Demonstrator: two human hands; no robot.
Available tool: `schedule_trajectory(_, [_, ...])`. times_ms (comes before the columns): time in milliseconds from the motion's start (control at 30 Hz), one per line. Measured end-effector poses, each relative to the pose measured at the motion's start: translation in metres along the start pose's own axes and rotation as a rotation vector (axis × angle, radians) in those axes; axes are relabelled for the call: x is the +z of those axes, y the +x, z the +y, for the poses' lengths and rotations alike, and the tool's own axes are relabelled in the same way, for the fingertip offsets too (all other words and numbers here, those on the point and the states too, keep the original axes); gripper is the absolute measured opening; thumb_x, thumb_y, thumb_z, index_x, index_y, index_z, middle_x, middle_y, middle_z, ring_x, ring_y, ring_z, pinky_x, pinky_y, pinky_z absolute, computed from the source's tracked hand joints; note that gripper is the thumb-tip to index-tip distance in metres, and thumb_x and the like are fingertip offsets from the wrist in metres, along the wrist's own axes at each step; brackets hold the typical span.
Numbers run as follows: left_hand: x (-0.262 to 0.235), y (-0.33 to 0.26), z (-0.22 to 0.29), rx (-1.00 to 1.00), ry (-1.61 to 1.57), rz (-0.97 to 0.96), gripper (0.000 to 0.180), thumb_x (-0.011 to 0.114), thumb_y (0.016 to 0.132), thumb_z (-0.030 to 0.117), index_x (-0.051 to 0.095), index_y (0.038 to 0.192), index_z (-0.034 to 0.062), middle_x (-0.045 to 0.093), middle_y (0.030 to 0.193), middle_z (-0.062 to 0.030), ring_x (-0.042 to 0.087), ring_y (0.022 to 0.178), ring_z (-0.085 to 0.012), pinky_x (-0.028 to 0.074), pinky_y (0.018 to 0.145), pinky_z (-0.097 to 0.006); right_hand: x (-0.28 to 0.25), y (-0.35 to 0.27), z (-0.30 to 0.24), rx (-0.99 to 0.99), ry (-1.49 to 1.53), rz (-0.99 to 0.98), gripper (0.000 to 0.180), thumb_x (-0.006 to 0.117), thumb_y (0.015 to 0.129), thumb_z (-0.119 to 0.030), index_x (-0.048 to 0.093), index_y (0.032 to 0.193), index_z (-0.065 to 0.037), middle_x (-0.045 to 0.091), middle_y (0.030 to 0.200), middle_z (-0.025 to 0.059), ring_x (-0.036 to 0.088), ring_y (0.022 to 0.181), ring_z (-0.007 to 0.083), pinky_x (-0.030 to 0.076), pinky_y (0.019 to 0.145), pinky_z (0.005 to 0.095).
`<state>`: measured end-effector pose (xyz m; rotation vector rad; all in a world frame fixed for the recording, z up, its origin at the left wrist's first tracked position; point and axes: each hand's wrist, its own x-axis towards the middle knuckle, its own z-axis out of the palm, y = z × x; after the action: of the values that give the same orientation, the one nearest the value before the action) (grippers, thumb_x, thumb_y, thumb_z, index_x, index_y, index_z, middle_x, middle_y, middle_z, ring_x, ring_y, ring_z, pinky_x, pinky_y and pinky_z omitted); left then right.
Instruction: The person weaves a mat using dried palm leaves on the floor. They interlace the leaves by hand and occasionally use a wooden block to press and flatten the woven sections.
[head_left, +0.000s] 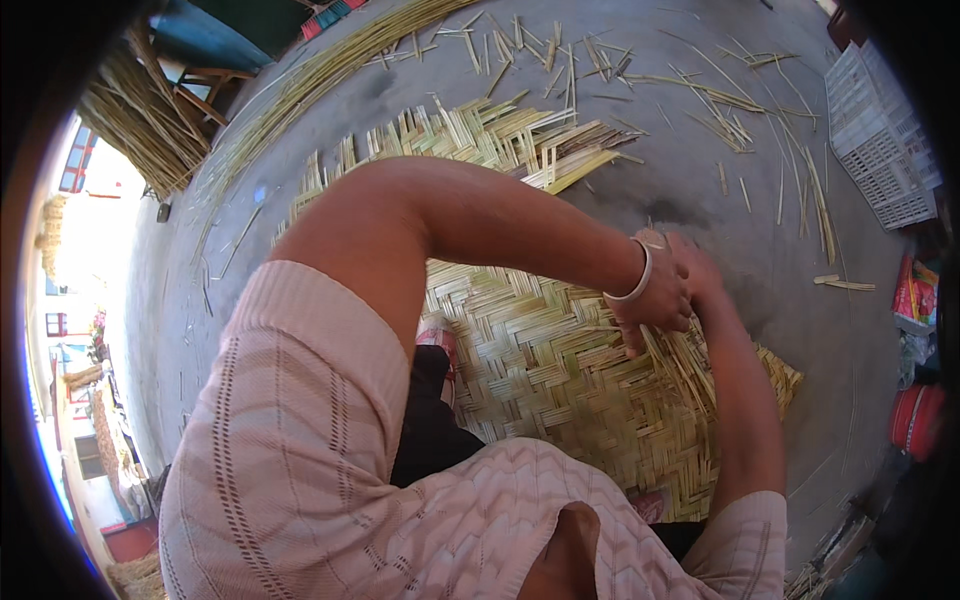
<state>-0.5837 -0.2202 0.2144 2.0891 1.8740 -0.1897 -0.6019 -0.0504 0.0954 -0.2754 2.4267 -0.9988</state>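
A herringbone mat [520, 350] woven from split reed strips lies on the floor beneath me, with ragged strip ends along its far edge. My left arm, with a pale bracelet [643, 270] at the wrist, reaches across it to the mat's right edge. There my left hand [660, 295] has its fingers curled, thumb down, around strips at the edge. Against it, my right hand [696, 262] bends inward, its fingertips partly hidden behind the left. Loose strips [685, 365] fan out below both hands. My shoe [438, 340] rests on the mat.
A long bundle of reed strips [300, 95] curves along the far left floor. Cut offcuts [720, 120] lie scattered ahead. A white plastic crate [878, 140], a colourful packet [912, 290] and a red round container [914, 420] stand at right. Upright stalks [150, 125] lean at far left.
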Motion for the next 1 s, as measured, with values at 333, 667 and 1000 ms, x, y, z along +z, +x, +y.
schedule_trajectory(333, [0.084,-0.249,-0.229,-1.233,-0.528,0.387,0.128,0.073,0.063,0.075,0.021,0.15,-0.0019,0.033,0.151,-0.0283,0.034,0.14,-0.0383,0.029,0.117,-0.041,-0.003,-0.016,-0.04,0.161,-0.618,0.088,0.07,0.081,0.068,-0.019,0.044,0.128,-0.013,0.055,0.121,0.0157,0.054,0.112,0.039,0.048,0.09,0.0477])
schedule_trajectory(667, [0.175,-0.241,-0.28,-0.988,-0.828,0.06,0.074,0.079,0.07,0.06,0.066,0.113,0.0001,0.069,0.107,-0.0168,0.063,0.103,-0.0295,0.047,0.095,-0.038,0.004,-0.019,-0.024,0.12,-0.571,0.166,0.061,0.065,0.073,-0.002,0.047,0.13,-0.013,0.057,0.117,0.0194,0.056,0.102,0.0434,0.048,0.082,0.0513])
schedule_trajectory(1000, [0.113,-0.242,-0.178,-0.517,-1.144,-0.055,0.05,0.07,0.087,0.036,0.061,0.119,-0.0008,0.068,0.104,-0.0118,0.06,0.094,-0.0198,0.046,0.091,-0.034,-0.002,-0.015,-0.027,0.164,-0.574,0.129,0.074,0.078,0.073,-0.02,0.043,0.139,-0.016,0.058,0.125,0.0156,0.056,0.109,0.0426,0.048,0.088,0.0475])
